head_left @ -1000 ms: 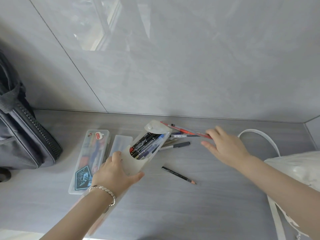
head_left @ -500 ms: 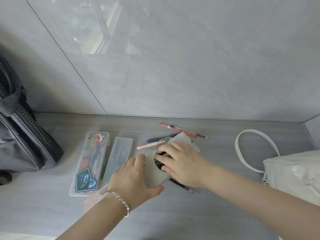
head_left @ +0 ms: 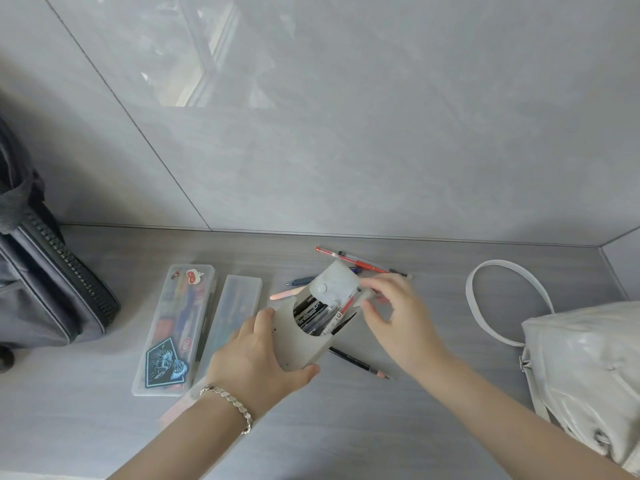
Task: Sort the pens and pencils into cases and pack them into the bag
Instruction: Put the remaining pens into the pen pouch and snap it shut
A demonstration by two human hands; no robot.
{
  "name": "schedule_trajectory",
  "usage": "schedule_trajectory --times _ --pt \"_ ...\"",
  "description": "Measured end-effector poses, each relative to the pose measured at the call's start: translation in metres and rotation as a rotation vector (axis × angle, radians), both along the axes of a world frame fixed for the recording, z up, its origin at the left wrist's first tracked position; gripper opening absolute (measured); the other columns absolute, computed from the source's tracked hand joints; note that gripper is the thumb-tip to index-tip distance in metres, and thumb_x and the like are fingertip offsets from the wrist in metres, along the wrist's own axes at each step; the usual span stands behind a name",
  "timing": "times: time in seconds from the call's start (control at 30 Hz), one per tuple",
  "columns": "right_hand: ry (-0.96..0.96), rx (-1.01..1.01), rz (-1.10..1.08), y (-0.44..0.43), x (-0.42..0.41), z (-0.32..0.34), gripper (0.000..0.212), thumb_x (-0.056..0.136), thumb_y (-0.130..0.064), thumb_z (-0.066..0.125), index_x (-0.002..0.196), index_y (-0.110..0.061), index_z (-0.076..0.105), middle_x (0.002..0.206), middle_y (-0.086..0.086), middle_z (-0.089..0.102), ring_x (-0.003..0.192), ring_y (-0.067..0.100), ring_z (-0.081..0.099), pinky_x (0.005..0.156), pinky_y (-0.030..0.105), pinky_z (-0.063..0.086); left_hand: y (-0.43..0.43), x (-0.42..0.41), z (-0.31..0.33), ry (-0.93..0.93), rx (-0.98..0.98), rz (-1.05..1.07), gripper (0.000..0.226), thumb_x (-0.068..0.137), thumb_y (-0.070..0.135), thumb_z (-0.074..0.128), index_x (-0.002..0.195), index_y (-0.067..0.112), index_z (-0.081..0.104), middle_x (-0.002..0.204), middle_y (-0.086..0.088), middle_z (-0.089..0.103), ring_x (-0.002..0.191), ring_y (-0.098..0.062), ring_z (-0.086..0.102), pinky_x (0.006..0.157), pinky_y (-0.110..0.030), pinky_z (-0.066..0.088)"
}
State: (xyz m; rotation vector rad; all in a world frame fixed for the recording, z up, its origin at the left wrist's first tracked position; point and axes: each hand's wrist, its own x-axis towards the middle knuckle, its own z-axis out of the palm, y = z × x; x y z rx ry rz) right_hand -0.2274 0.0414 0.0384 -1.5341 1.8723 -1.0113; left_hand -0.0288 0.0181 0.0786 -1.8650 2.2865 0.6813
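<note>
My left hand [head_left: 258, 363] grips a grey translucent pen case [head_left: 304, 344], tilted up with its snap flap [head_left: 334, 284] open. Several black pens stand inside. My right hand [head_left: 398, 315] pinches the top end of a red pen [head_left: 346, 304] at the case's mouth. On the counter behind lie a red pen [head_left: 349, 259], a blue pen [head_left: 304, 280] and a pink pen [head_left: 285, 293]. A dark pencil [head_left: 360, 363] lies under my right forearm. Two clear flat cases lie to the left: one with stickers [head_left: 173, 329], one plain [head_left: 230, 322].
A dark zippered bag [head_left: 45, 271] stands at the far left against the wall. A pale grey handbag [head_left: 585, 368] with a looped strap [head_left: 498, 303] sits at the right. The tiled wall [head_left: 346, 133] closes the counter at the back.
My right hand reached to the pens at the back, came to the case mouth, and now holds a red pen there. The case has tilted up again in my left hand.
</note>
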Motion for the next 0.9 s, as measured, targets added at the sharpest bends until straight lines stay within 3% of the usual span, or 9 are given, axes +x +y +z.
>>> schedule_trajectory --times 0.07,0.17,0.37,0.5,0.57,0.63,0.73,0.83,0.9 --pt "0.057 0.013 0.033 0.001 0.002 0.000 0.029 0.080 -0.018 0.053 0.105 -0.011 0.066 0.101 -0.004 0.055 0.098 0.008 0.049 0.093 0.004 0.030 0.000 -0.002 0.000 -0.002 0.001 0.005 0.090 0.065 0.071 0.059 0.134 0.026 0.024 0.131 0.013 0.043 0.120 -0.009 0.047 0.089 -0.026 0.044" --pt "0.059 0.021 0.071 0.002 0.006 0.001 0.029 0.081 -0.020 0.053 0.104 -0.012 0.069 0.103 -0.007 0.050 0.101 0.005 0.044 0.093 -0.003 0.022 0.001 -0.003 -0.001 0.001 -0.005 0.015 0.090 0.064 0.071 0.060 0.133 0.026 0.025 0.130 0.013 0.045 0.119 -0.010 0.048 0.088 -0.026 0.045" --pt "-0.090 0.088 0.208 0.003 0.008 0.001 0.016 0.083 -0.017 0.064 0.087 -0.030 0.073 0.121 -0.019 0.040 0.113 0.000 0.044 0.095 0.000 0.025 0.001 -0.006 0.000 0.005 -0.013 0.041 0.089 0.062 0.073 0.059 0.131 0.026 0.027 0.127 0.013 0.046 0.115 -0.011 0.052 0.085 -0.026 0.045" --pt "-0.286 0.148 0.173 -0.003 0.000 0.006 0.043 0.076 -0.010 0.073 0.094 -0.045 0.058 0.115 -0.013 0.050 0.109 0.003 0.051 0.090 0.013 0.043 0.003 -0.006 0.000 -0.025 -0.052 0.002 0.088 0.063 0.074 0.057 0.130 0.026 0.025 0.128 0.014 0.044 0.116 -0.010 0.051 0.086 -0.025 0.046" --pt "-0.359 0.160 0.119 -0.006 -0.004 0.008 0.050 0.070 -0.007 0.078 0.098 -0.043 0.057 0.113 -0.008 0.056 0.100 0.008 0.059 0.087 0.019 0.049 0.005 -0.007 0.000 -0.035 -0.060 -0.020 0.088 0.064 0.074 0.055 0.131 0.025 0.024 0.128 0.014 0.043 0.117 -0.008 0.049 0.086 -0.024 0.046" --pt "-0.430 0.183 0.071 -0.009 -0.008 0.011 0.053 0.067 -0.003 0.079 0.101 -0.038 0.056 0.106 -0.008 0.062 0.086 0.002 0.062 0.082 0.018 0.051 0.006 -0.008 0.000 -0.033 -0.059 -0.038 0.088 0.065 0.074 0.054 0.130 0.024 0.024 0.128 0.013 0.043 0.117 -0.008 0.049 0.086 -0.023 0.045" --pt "-0.562 0.190 -0.042 -0.013 -0.017 0.013 0.043 0.075 0.003 0.070 0.107 -0.024 0.058 0.085 -0.005 0.064 0.064 -0.002 0.060 0.070 0.014 0.052 0.005 -0.007 0.002 -0.051 -0.046 -0.054 0.087 0.067 0.073 0.053 0.131 0.024 0.022 0.128 0.012 0.042 0.117 -0.009 0.049 0.085 -0.024 0.045" --pt "-0.542 0.165 -0.089 -0.014 -0.023 0.015 0.023 0.085 0.001 0.059 0.090 -0.020 0.065 0.075 -0.002 0.065 0.057 0.001 0.060 0.066 0.015 0.052 0.002 -0.006 0.005 -0.082 -0.085 -0.093 0.087 0.067 0.073 0.053 0.132 0.024 0.022 0.128 0.013 0.042 0.116 -0.009 0.049 0.083 -0.024 0.046" --pt "-0.573 0.156 -0.211 -0.015 -0.023 0.013 0.018 0.091 -0.005 0.052 0.080 -0.008 0.066 0.072 0.002 0.066 0.055 0.000 0.062 0.065 0.017 0.054 0.002 -0.005 0.005 -0.070 -0.095 -0.102 0.089 0.066 0.072 0.055 0.133 0.024 0.022 0.127 0.012 0.043 0.116 -0.010 0.049 0.082 -0.024 0.046"
